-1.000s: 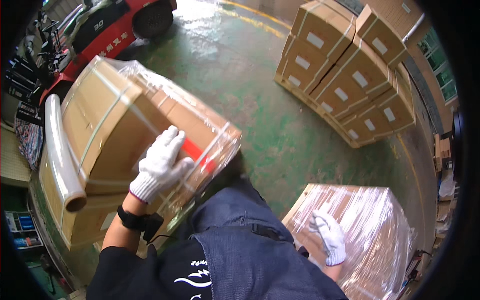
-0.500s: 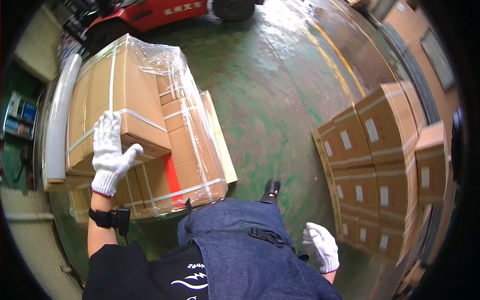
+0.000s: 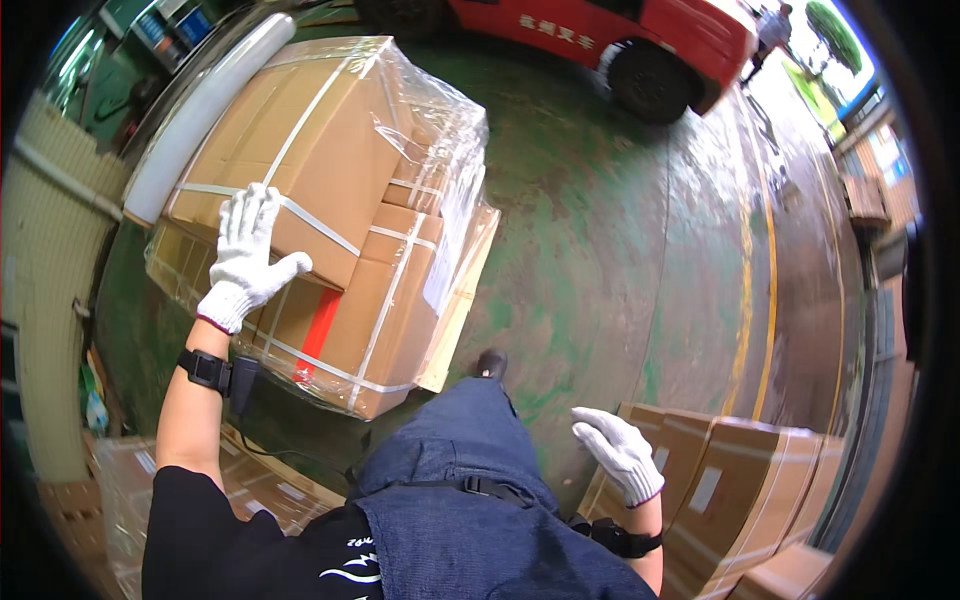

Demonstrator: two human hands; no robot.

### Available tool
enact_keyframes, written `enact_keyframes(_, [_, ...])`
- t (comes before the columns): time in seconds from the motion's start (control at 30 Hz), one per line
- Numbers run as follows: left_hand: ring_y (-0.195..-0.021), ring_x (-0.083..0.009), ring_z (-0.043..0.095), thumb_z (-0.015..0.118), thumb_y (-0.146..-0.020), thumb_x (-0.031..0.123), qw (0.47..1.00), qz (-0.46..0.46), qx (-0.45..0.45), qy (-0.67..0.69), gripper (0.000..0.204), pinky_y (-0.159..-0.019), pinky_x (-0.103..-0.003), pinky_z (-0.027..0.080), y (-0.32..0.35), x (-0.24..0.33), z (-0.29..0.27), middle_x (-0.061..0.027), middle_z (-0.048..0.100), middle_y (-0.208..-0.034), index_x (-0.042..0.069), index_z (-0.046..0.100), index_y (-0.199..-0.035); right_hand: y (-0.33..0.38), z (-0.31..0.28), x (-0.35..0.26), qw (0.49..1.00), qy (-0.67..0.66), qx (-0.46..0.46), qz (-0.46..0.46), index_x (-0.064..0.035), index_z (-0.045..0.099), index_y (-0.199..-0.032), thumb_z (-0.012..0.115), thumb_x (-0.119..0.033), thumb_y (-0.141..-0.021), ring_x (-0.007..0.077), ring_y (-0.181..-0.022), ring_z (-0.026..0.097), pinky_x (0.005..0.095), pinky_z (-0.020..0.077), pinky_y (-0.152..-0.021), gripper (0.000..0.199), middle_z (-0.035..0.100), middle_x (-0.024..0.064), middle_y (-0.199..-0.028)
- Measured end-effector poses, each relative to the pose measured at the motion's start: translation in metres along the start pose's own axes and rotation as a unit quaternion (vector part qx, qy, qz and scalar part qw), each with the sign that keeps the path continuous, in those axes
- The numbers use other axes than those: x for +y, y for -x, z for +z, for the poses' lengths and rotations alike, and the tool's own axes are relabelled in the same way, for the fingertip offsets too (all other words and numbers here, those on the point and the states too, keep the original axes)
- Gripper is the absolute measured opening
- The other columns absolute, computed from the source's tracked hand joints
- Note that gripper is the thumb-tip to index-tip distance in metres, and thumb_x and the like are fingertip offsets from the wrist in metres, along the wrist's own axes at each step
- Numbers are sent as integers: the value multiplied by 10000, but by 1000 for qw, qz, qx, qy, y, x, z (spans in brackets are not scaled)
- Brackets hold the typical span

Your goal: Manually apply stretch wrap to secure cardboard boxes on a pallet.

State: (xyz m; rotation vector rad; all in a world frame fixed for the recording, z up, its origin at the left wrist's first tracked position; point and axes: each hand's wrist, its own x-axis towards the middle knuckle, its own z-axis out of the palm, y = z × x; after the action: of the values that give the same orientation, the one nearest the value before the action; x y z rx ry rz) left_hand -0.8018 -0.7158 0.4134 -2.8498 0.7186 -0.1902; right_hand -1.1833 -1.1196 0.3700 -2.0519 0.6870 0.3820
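Note:
My left hand (image 3: pixel 248 258), in a white knit glove, is spread open over the near edge of a large strapped carton (image 3: pixel 290 150). It seems to rest on the carton. Beneath and beside that carton are more cartons (image 3: pixel 375 330), loosely covered with clear stretch film (image 3: pixel 455 130), with a red strip (image 3: pixel 318 335) on the lower ones. A long roll of stretch film (image 3: pixel 205 125) lies along the stack's left side. My right hand (image 3: pixel 618 455), gloved likewise, hangs at my right side with fingers extended and nothing in it, above another group of cartons.
A wooden pallet edge (image 3: pixel 462 305) sticks out right of the stack. Strapped cartons (image 3: pixel 745 460) stand at lower right, film-wrapped ones (image 3: pixel 270 490) at lower left. A red forklift (image 3: pixel 570 35) is at the far side; a person (image 3: pixel 772 35) is beyond it. Yellow lines mark the green floor (image 3: pixel 580 270).
My view has swung to the right, bringing in more of the forklift and a distant person. My left hand stays at the carton's near edge. My right hand has risen slightly in the picture.

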Motion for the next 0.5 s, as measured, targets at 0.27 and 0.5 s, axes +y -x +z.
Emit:
enact_keyframes(0.27, [-1544, -370, 94, 749, -740, 577, 994, 40, 94, 36, 1140, -1257, -541, 48, 0, 10, -6, -165, 138, -1670, 106, 182, -1608, -159, -75, -62, 995, 23, -94, -39, -111, 679, -1249, 641, -388, -957, 274, -1016, 711, 365, 528, -925, 404, 729, 141, -1119])
enact_keyframes(0.5, [-1514, -403, 208, 772, -770, 455, 992, -13, 87, 90, 1000, -1236, -580, 155, -9, 16, -12, -156, 236, -1646, 153, 280, -1586, -327, -51, -182, 921, 202, -193, -273, -123, 657, -1256, 590, -405, -963, 374, -1086, 651, 426, 523, -932, 412, 683, 167, -1189])
